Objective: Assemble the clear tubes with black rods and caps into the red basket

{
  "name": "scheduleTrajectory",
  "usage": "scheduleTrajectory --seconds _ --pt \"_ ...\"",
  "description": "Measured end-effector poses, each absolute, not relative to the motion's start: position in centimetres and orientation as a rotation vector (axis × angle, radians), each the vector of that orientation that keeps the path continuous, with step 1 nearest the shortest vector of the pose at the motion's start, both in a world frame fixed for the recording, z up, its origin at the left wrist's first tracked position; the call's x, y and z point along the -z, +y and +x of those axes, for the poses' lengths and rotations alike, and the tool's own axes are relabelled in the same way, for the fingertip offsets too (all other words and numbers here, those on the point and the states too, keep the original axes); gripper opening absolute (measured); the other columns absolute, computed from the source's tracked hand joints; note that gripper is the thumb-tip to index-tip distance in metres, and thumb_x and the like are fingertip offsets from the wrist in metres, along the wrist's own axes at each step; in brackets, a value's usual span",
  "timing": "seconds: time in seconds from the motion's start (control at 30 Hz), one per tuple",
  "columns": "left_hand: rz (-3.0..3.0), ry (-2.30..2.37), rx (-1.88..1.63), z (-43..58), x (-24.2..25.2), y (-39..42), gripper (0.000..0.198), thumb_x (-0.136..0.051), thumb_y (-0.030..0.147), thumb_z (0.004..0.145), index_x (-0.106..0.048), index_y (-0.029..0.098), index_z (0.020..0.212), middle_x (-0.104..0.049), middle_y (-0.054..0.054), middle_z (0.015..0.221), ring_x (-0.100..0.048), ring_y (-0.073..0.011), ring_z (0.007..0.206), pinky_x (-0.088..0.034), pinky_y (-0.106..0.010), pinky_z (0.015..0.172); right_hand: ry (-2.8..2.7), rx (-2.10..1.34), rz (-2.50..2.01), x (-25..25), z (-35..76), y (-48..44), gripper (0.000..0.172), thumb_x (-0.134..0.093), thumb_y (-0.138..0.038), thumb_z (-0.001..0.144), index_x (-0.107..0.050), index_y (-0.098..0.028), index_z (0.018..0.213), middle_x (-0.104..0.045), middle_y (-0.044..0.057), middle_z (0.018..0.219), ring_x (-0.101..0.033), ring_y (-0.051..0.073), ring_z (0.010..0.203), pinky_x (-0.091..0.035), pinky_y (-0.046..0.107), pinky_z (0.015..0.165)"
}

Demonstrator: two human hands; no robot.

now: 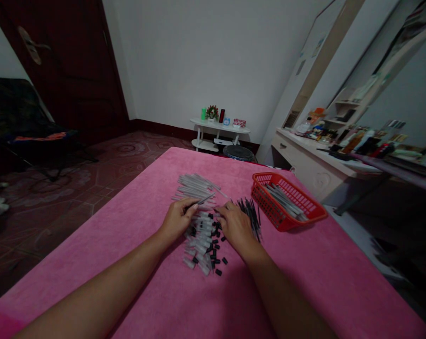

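My left grip (pixel 180 214) is pinched on a slim dark-grey rod (pixel 206 198), thumb against forefinger, its free end slanting up toward the far edge of the pink cloth-covered surface (pixel 156 301). My right grip (pixel 236 223) has its fingers bent together just beside the left one, around the middle of the surface; whether anything sits between those fingertips I cannot tell. Below and between my two grips lies a loose pile of translucent whitish caps (pixel 202 242), with short black cylindrical plugs (pixel 215 246) scattered through it and along its right side. Beyond my left grip, toward the far edge, pale grey thin tubes (pixel 195 184) lie in a heap, mostly side by side. Thin black sticks (pixel 250 214) lie bunched just to the right of my right grip. Next to them, by the right edge near the far right corner, a red plastic lattice basket (pixel 269 207) holds long grey rods (pixel 286 202).
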State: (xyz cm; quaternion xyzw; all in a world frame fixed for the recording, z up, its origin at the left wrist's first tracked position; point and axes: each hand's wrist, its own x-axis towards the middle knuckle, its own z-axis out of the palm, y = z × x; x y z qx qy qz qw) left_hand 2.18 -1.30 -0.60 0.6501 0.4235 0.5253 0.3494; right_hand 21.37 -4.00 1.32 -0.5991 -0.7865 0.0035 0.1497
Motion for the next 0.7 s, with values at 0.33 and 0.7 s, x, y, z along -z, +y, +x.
scheduleTrajectory --seconds 0.33,0.7 --pt "1.800 1.084 -1.313 2.0 0.9 -1.2 0.023 -0.057 0.024 0.080 -0.075 0.020 0.094 -0.071 -0.006 0.083 -0.063 -0.0215 0.078 -0.046 -0.029 0.072 -1.917 -0.298 -1.592 -1.5 22.8 -2.9 0.016 -0.055 -0.021 0.084 -0.068 -0.019 0.092 -0.070 0.006 0.093 -0.062 0.017 0.086 -0.042 0.025 0.076" --pt "2.152 1.152 -1.133 1.9 0.8 -1.6 0.027 -0.049 0.025 0.087 -0.071 0.017 0.102 -0.069 -0.007 0.088 -0.061 -0.0196 0.082 -0.045 -0.031 0.077 -1.797 -0.320 -1.374 -2.0 24.3 -1.9 0.018 -0.055 -0.021 0.081 -0.070 -0.018 0.089 -0.069 0.005 0.089 -0.062 0.018 0.082 -0.045 0.029 0.076"
